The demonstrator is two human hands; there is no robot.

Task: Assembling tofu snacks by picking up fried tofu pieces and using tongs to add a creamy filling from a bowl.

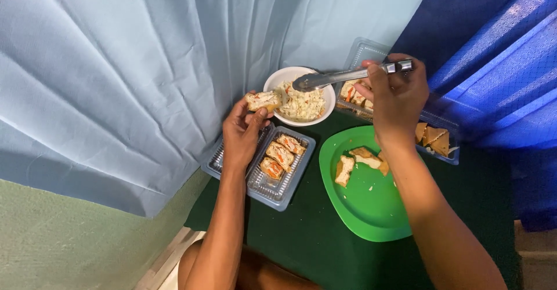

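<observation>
Above the dark green surface (325,232), the left hand (242,132) pinches a filled tofu piece (262,99) at the rim of a white bowl (272,81) of shredded filling. The right hand (394,95) is closed around metal tongs (342,76), whose tip lies over the bowl (jaws pressed together). Just below the left hand sits a clear plastic tray (278,194) holding three stuffed pieces. A green plate (371,209) with cut tofu lies under the right forearm, and a clear container (447,150) of fried tofu stands behind it. Blue curtains (116,81) crowd close behind the bowl.
</observation>
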